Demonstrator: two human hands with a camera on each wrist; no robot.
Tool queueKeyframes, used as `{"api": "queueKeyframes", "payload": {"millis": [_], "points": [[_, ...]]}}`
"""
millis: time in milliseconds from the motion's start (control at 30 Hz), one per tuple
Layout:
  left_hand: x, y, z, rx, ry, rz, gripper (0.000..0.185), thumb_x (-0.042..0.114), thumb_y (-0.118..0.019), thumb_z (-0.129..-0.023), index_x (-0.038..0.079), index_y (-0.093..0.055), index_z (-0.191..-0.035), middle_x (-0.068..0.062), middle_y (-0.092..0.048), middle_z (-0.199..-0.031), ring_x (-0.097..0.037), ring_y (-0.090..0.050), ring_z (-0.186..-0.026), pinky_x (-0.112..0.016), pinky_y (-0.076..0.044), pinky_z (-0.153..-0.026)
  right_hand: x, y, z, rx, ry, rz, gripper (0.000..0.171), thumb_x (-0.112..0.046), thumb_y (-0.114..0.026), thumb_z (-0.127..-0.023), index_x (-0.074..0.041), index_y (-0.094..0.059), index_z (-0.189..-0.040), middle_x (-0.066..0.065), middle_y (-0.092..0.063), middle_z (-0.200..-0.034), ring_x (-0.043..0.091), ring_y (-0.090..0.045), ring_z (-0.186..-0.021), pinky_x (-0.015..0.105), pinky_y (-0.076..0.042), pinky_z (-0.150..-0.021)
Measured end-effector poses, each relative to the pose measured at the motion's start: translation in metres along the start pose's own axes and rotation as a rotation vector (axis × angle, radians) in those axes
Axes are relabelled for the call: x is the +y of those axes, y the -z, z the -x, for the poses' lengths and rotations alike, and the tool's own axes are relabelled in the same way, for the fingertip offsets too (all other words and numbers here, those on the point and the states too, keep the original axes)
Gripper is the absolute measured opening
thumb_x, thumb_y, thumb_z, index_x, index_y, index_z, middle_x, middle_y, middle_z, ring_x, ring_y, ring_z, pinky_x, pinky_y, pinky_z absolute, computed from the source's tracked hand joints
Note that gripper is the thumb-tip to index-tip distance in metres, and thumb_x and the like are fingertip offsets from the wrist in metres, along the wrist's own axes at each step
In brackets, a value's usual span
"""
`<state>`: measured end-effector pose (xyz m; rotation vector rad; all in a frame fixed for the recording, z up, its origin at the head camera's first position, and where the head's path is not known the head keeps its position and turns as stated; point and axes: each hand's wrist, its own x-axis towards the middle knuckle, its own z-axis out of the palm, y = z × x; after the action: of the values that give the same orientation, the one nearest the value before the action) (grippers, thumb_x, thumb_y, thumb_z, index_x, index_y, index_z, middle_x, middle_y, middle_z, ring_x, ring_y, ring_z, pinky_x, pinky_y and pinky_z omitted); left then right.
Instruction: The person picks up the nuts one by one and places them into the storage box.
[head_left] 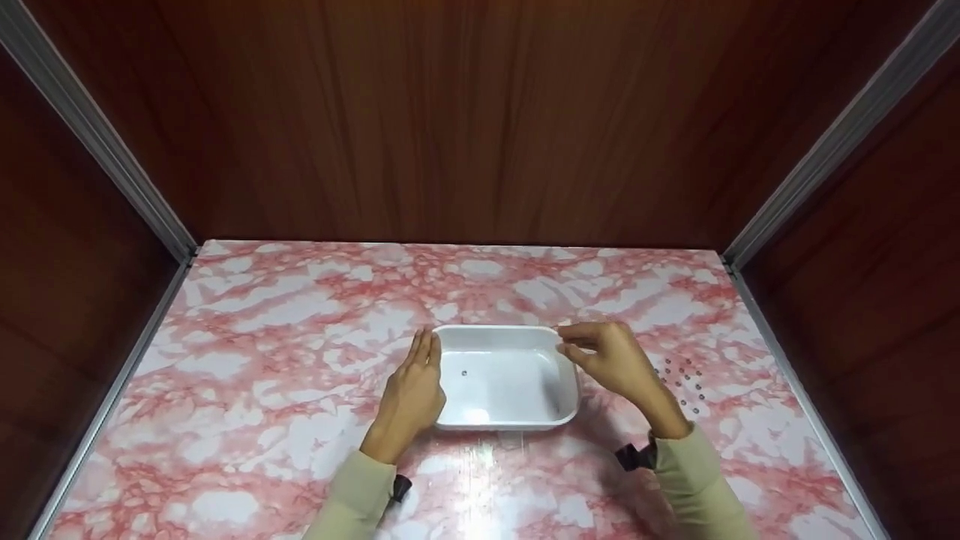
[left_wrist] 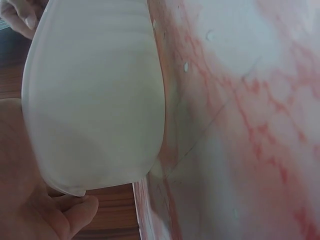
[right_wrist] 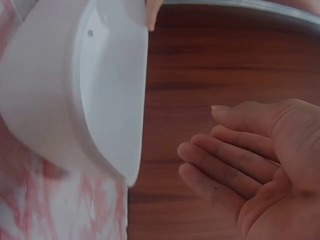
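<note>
A white rectangular tray (head_left: 495,379) with rounded corners stands on the table. One small shiny metal piece (head_left: 464,373) lies inside it, too tiny to identify, and appears as a grey speck (right_wrist: 90,33) in the right wrist view. My left hand (head_left: 412,394) rests along the tray's left rim, its fingers straight and together. From the left wrist, those fingers (left_wrist: 80,212) touch the tray's edge. My right hand (head_left: 611,360) hovers by the tray's far right corner. In the right wrist view, the right hand's fingers (right_wrist: 225,165) are loosely bent, apart from the tray, holding nothing visible.
Several similar small metal pieces (head_left: 682,385) lie scattered on the table right of the tray, partly behind the right wrist. The table (head_left: 285,360) has a red and white marbled top. Dark wood panels (head_left: 465,120) with metal edging enclose its back and sides.
</note>
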<state>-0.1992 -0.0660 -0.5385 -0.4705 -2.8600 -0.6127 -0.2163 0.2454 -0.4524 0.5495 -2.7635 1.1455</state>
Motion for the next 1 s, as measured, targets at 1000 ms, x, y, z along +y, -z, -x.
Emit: {"api": "queueKeyframes", "payload": {"millis": [1000], "points": [[-0.001, 0.0, -0.001, 0.008, 0.002, 0.015, 0.063, 0.0, -0.052, -0.093, -0.014, -0.043, -0.153, -0.031, -0.04, -0.164, -0.042, -0.038, -0.156, -0.046, -0.049, -0.117, 0.044, 0.055, 0.085, 0.185, -0.015, 0.322, 0.031, 0.0, -0.079, -0.089, 0.001, -0.078, -0.121, 0.021, -0.08, -0.114, 0.026, -0.078, -0.072, 0.035, -0.061, -0.065]]}}
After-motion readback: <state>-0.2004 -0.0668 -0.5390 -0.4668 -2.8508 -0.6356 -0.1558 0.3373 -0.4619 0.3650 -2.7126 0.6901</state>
